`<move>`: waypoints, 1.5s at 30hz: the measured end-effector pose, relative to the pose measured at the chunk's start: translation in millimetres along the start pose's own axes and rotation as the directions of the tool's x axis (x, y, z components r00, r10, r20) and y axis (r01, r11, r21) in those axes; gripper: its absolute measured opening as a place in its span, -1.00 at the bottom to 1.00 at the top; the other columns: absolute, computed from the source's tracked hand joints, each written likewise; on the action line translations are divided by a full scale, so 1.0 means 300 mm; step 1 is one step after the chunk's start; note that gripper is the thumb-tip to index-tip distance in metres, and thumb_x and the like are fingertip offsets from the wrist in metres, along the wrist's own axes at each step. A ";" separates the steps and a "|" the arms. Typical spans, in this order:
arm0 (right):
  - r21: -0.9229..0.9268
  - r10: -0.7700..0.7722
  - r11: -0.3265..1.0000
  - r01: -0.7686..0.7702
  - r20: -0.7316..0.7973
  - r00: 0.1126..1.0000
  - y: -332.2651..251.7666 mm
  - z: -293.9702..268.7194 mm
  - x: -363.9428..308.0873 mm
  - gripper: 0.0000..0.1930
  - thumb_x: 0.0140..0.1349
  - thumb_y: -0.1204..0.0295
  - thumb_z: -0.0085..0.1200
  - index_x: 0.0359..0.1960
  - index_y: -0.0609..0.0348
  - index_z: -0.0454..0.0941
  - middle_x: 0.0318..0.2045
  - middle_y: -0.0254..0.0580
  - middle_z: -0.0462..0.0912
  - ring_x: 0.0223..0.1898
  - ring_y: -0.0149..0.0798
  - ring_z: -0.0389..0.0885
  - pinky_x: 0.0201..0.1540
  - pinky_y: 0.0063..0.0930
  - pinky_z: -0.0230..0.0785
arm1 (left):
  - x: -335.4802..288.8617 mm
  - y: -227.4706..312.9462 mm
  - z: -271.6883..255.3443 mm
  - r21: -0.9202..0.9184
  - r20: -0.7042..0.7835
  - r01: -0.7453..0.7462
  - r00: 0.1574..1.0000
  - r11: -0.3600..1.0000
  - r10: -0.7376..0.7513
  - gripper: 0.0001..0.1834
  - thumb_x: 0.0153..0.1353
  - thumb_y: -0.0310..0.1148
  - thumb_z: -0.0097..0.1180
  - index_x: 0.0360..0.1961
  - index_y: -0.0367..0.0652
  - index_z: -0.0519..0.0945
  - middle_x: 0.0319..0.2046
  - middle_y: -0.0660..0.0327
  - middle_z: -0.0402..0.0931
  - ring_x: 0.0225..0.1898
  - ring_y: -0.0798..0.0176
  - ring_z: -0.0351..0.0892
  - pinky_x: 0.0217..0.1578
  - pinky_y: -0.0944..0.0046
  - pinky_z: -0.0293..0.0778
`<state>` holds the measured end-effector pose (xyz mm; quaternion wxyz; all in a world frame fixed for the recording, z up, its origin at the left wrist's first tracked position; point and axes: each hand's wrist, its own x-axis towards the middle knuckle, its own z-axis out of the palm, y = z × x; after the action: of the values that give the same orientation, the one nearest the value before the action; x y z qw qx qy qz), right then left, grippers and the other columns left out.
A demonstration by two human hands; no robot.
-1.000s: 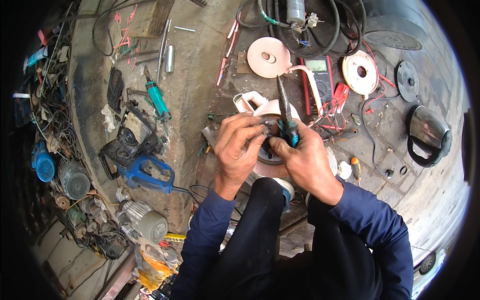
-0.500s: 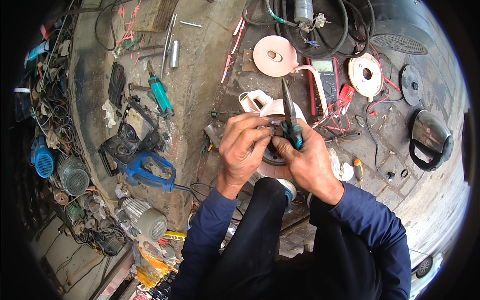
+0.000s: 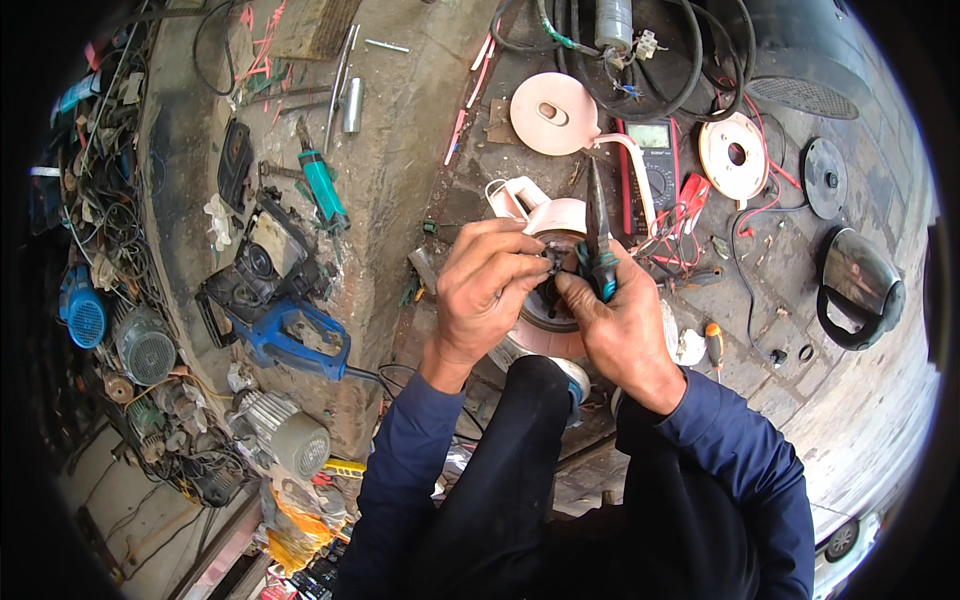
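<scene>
Between my knees and the multimeter sits a pink, round appliance body (image 3: 560, 214) with a dark, open inside. My right hand (image 3: 630, 330) is closed on long-nose pliers (image 3: 599, 225) with dark jaws and teal grips; the jaws point away from me, clear of the appliance. Its thumb and fingertip also reach toward a small dark part over the opening. There, my left hand (image 3: 478, 295) has thumb and fingertips pinched together. What exactly they hold is too small to make out.
Beyond lie a pink disc cover (image 3: 553, 112), a red-edged multimeter (image 3: 655, 175) and a pink ring (image 3: 733, 155). A kettle-like vessel (image 3: 862, 285) and a screwdriver (image 3: 714, 345) are to the right. Leftward are a blue-handled power tool (image 3: 300, 340), teal-handled cutters (image 3: 322, 190) and several motors (image 3: 285, 435).
The pliers have tilted slightly more upright in my right hand. Both hands stay over the appliance opening, with fingertips shifted a little. The whole view has moved slightly.
</scene>
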<state>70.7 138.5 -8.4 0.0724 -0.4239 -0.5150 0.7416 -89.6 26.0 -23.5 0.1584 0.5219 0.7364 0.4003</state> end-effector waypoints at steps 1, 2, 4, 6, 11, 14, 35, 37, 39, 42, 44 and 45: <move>0.003 -0.002 1.000 0.002 -0.006 1.000 0.000 0.002 0.000 -0.79 0.47 0.56 0.27 0.07 0.34 0.62 -0.30 -0.06 0.81 -0.28 -0.37 0.72 -0.20 -0.31 0.59 | -0.001 -0.001 0.001 0.003 -0.003 -0.006 1.000 1.000 0.006 -0.73 0.00 -0.66 0.51 -0.25 -0.16 0.80 -0.13 0.22 0.78 0.08 -0.03 0.72 0.07 0.03 0.66; 0.006 -0.004 1.000 0.004 -0.011 1.000 0.000 0.003 0.000 -0.79 0.47 0.56 0.27 0.06 0.34 0.62 -0.31 -0.07 0.81 -0.28 -0.37 0.72 -0.21 -0.31 0.59 | -0.002 -0.003 0.001 0.003 -0.006 -0.007 1.000 1.000 0.007 -0.73 0.00 -0.65 0.51 -0.25 -0.15 0.80 -0.14 0.22 0.78 0.08 -0.03 0.72 0.07 0.03 0.66; 0.010 -0.002 1.000 0.002 -0.013 1.000 0.001 0.005 0.000 -0.80 0.47 0.56 0.27 0.05 0.34 0.62 -0.32 -0.08 0.80 -0.29 -0.37 0.71 -0.22 -0.31 0.59 | -0.005 -0.005 0.001 0.006 -0.011 -0.010 1.000 1.000 0.010 -0.73 0.00 -0.65 0.51 -0.25 -0.15 0.80 -0.15 0.23 0.78 0.08 -0.02 0.72 0.06 0.03 0.66; 0.007 0.011 1.000 -0.011 -0.014 1.000 0.001 0.005 0.000 -0.81 0.47 0.56 0.27 0.04 0.34 0.62 -0.32 -0.08 0.79 -0.30 -0.37 0.70 -0.21 -0.31 0.59 | -0.005 -0.006 0.004 0.009 -0.016 -0.017 1.000 1.000 0.017 -0.73 0.00 -0.65 0.52 -0.25 -0.14 0.80 -0.15 0.23 0.78 0.08 -0.02 0.72 0.06 0.03 0.66; 0.013 0.050 0.999 -0.049 -0.019 0.999 -0.003 0.005 0.002 -0.81 0.47 0.55 0.28 0.03 0.35 0.62 -0.32 -0.08 0.79 -0.28 -0.38 0.69 -0.19 -0.32 0.59 | 0.007 -0.004 -0.003 0.015 0.006 -0.028 1.000 1.000 0.027 -0.72 -0.03 -0.63 0.54 -0.26 -0.15 0.79 -0.14 0.23 0.77 0.06 -0.02 0.72 0.06 0.02 0.66; -0.002 0.045 0.999 -0.045 -0.035 0.998 -0.009 0.005 0.004 -0.81 0.47 0.54 0.29 0.02 0.35 0.62 -0.30 -0.08 0.79 -0.27 -0.37 0.68 -0.18 -0.32 0.59 | 0.018 -0.002 -0.012 -0.009 0.024 -0.029 0.999 1.000 0.029 -0.71 -0.04 -0.60 0.56 -0.25 -0.15 0.79 -0.14 0.23 0.77 0.07 -0.02 0.71 0.06 0.02 0.65; 0.059 0.082 0.995 -0.078 -0.067 0.994 -0.081 -0.023 -0.029 -0.85 0.52 0.56 0.24 0.02 0.34 0.63 -0.33 -0.29 0.72 -0.32 -0.46 0.66 -0.24 -0.45 0.56 | 0.041 -0.015 0.017 -0.025 0.026 -0.081 0.996 0.996 0.081 -0.83 0.15 -0.49 0.47 -0.26 -0.09 0.72 -0.17 0.31 0.75 0.13 0.03 0.72 0.34 -0.13 0.44; 0.047 0.093 0.995 -0.090 -0.055 0.994 -0.076 -0.023 -0.027 -0.85 0.52 0.55 0.24 0.03 0.34 0.63 -0.33 -0.28 0.72 -0.32 -0.45 0.67 -0.24 -0.45 0.57 | 0.039 -0.017 0.020 -0.025 0.011 -0.074 0.997 0.997 0.075 -0.85 0.17 -0.48 0.47 -0.26 -0.09 0.72 -0.17 0.31 0.75 0.13 0.03 0.72 0.34 -0.13 0.44; 0.026 0.137 0.990 -0.136 -0.047 0.989 -0.072 -0.024 -0.027 -0.85 0.52 0.55 0.24 0.03 0.34 0.63 -0.32 -0.27 0.73 -0.32 -0.45 0.68 -0.24 -0.45 0.57 | 0.039 -0.021 0.024 -0.024 -0.002 -0.075 0.997 0.997 0.075 -0.86 0.20 -0.47 0.46 -0.25 -0.09 0.72 -0.17 0.31 0.76 0.12 0.02 0.72 0.33 -0.13 0.44; 0.090 0.171 0.981 -0.169 -0.015 0.985 -0.075 -0.032 -0.040 -0.83 0.52 0.53 0.26 0.03 0.35 0.64 -0.29 -0.26 0.76 -0.32 -0.44 0.68 -0.26 -0.45 0.57 | 0.038 -0.026 0.031 -0.030 -0.022 -0.051 0.998 0.998 0.050 -0.86 0.22 -0.47 0.46 -0.23 -0.10 0.72 -0.18 0.30 0.75 0.11 0.01 0.73 0.32 -0.11 0.45; 0.116 0.248 0.960 -0.254 0.061 0.967 -0.086 -0.051 -0.050 -0.77 0.57 0.40 0.24 0.07 0.33 0.65 -0.26 -0.24 0.78 -0.28 -0.40 0.72 -0.17 -0.48 0.57 | 0.035 -0.027 0.036 -0.046 -0.061 -0.038 0.998 0.998 0.035 -0.84 0.22 -0.48 0.47 -0.22 -0.11 0.72 -0.19 0.27 0.75 0.10 0.00 0.73 0.27 -0.08 0.50; 0.126 0.285 0.947 -0.296 0.099 0.953 -0.093 -0.063 -0.055 -0.74 0.60 0.34 0.23 0.09 0.32 0.66 -0.24 -0.23 0.79 -0.26 -0.38 0.73 -0.13 -0.50 0.57 | 0.032 -0.028 0.038 -0.058 -0.079 -0.028 0.997 0.998 0.023 -0.84 0.22 -0.49 0.48 -0.21 -0.12 0.72 -0.19 0.25 0.74 0.09 0.00 0.73 0.25 -0.07 0.52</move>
<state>85.2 155.6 21.6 -0.0288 -0.4590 -0.3964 0.7946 -91.4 38.4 -35.3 0.1396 0.5102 0.7232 0.4439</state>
